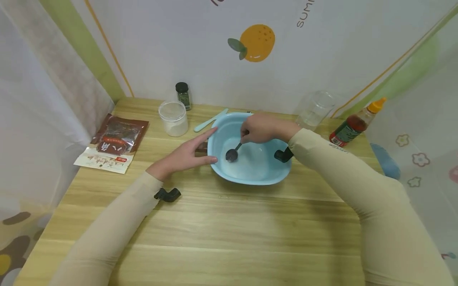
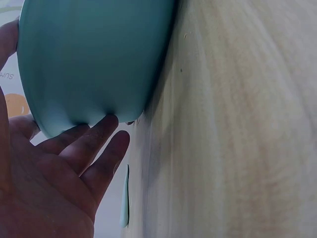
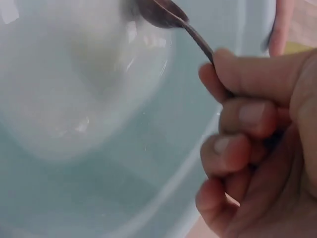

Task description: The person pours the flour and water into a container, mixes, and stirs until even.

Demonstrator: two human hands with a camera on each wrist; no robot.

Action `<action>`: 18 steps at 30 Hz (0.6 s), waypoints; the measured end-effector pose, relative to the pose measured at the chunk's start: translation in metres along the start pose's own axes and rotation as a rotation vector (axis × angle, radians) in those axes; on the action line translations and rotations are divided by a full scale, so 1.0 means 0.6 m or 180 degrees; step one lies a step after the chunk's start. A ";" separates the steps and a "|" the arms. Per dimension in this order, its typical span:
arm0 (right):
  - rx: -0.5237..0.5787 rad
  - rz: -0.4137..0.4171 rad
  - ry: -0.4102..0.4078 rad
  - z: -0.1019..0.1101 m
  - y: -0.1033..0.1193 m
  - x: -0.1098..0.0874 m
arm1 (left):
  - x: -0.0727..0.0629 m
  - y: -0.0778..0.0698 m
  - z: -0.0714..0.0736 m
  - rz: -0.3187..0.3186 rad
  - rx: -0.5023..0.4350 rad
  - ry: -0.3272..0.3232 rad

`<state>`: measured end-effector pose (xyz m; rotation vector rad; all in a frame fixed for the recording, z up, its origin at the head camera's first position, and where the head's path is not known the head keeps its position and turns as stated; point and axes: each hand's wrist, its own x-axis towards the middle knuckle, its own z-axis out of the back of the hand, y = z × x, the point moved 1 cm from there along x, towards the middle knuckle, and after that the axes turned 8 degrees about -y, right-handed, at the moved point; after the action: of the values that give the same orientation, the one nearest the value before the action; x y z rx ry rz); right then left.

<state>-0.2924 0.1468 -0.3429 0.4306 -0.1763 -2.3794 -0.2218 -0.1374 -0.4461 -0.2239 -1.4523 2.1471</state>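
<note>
A light blue basin with cloudy whitish liquid in its bottom stands on the wooden table. My left hand rests against its left side, fingers spread and fairly straight; thumb and index finger lie at the rim, the others along the outer wall in the left wrist view. My right hand reaches over the basin and pinches the thin handle of a dark metal spoon between thumb and fingers. The spoon's round bowl is low inside the basin, over the liquid.
Behind the basin's left lie a pale blue stick-like utensil, a clear jar of white powder and a black-capped spice jar. Farther left is a brown-and-white packet. To the right stand a clear glass and a yellow-capped red sauce bottle.
</note>
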 end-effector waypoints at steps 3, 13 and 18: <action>-0.0021 -0.0090 -0.0195 0.000 -0.001 0.005 | 0.001 0.001 -0.001 -0.0023 -0.0013 0.0012; -0.0318 -0.0525 -0.0363 0.020 -0.044 -0.021 | 0.006 -0.001 -0.001 -0.0053 0.0044 0.0002; -0.0163 -0.0211 0.0007 0.016 -0.035 -0.026 | 0.001 -0.002 -0.001 -0.0006 0.0022 -0.0028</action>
<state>-0.2979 0.1730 -0.3349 0.4205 -0.1012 -2.4425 -0.2219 -0.1363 -0.4454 -0.2106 -1.4492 2.1540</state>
